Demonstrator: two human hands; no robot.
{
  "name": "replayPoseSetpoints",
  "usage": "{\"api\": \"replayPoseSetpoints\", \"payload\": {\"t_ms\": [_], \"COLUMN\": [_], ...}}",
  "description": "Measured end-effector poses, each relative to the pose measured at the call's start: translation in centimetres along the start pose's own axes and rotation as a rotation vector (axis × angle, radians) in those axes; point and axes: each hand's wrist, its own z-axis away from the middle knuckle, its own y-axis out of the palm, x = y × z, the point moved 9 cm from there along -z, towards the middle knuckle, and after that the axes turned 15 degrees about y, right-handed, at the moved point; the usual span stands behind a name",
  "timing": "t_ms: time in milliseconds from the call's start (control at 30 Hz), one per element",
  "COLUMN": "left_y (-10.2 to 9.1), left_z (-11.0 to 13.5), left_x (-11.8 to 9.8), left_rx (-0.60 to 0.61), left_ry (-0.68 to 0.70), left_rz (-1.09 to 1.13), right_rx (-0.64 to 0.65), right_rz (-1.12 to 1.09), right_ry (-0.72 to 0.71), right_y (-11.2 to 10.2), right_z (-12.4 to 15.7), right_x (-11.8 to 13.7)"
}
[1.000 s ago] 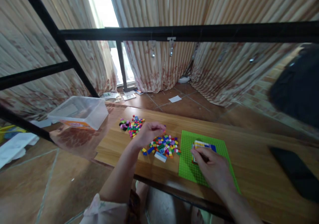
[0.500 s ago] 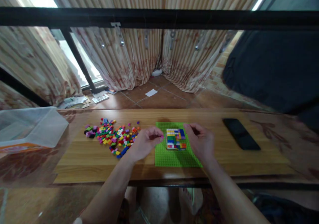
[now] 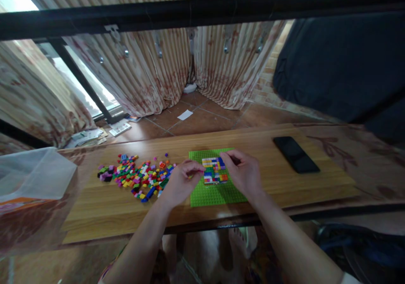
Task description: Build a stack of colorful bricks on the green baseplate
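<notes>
A block of multicoloured toy bricks (image 3: 215,171) stands on a green studded baseplate (image 3: 202,197). At its left side, my left hand (image 3: 185,180) pinches a small pink brick (image 3: 201,172) between thumb and fingertips. My right hand (image 3: 243,170) is at the block's right side, thumb and forefinger close together near the blue bricks at the upper right corner. Whether those fingers hold or just touch a brick is hidden. A loose heap of small coloured bricks (image 3: 142,175) is spread left of my left hand.
A black phone (image 3: 296,154) lies on the right of the wooden table (image 3: 268,195). A translucent plastic container (image 3: 34,174) stands off the table's left end. Behind the table are a dark metal bar (image 3: 177,14), curtains (image 3: 152,73) and papers (image 3: 85,136) on the floor.
The view has shifted and tilted slightly. My left hand, with the pink brick, has come closer to the brick block's left edge. My right fingertips have moved in to its upper right corner.
</notes>
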Motion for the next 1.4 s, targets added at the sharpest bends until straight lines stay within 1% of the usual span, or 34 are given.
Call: {"api": "replayPoseSetpoints", "payload": {"t_ms": [100,200,300,467,700,833,1000,1100,1267,1400], "left_y": [-0.1,0.2,0.7,1.2,1.9,2.0,2.1,2.1,2.3,2.6], "left_z": [-0.2,-0.2,0.0,0.1,-0.1,-0.1,0.0,0.1,0.3,0.5], "left_x": [-1.2,-1.9,-2.2,-2.5,-3.1,-3.5,-3.6,-3.7,-3.9,-3.9], "left_rx": [0.013,0.038,0.070,0.050,0.128,0.103,0.083,0.069,0.053,0.045], "left_ry": [0.082,0.117,0.142,0.153,0.271,0.322,0.323,0.354,0.436,0.457], "left_rz": [-0.088,-0.144,-0.235,-0.365,-0.474,-0.466,-0.510,-0.530,-0.660,-0.732], "right_rx": [0.015,0.027,0.035,0.030,0.056,0.052,0.059,0.058,0.065,0.067], "right_rz": [0.027,0.052,0.052,0.080,0.097,0.103,0.098,0.103,0.104,0.107], "right_ry": [-0.022,-0.040,-0.057,-0.079,-0.094,-0.107,-0.102,-0.105,-0.097,-0.097], "right_y": [0.3,0.5,0.6,0.8,1.1,1.2,1.2,1.2,1.3,1.4], "right_z": [0.1,0.1,0.1,0.2,0.2,0.2,0.3,0.2,0.2,0.3], "right_x": [0.1,0.4,0.7,0.7,0.5,0.6,0.6,0.6,0.6,0.8]}}
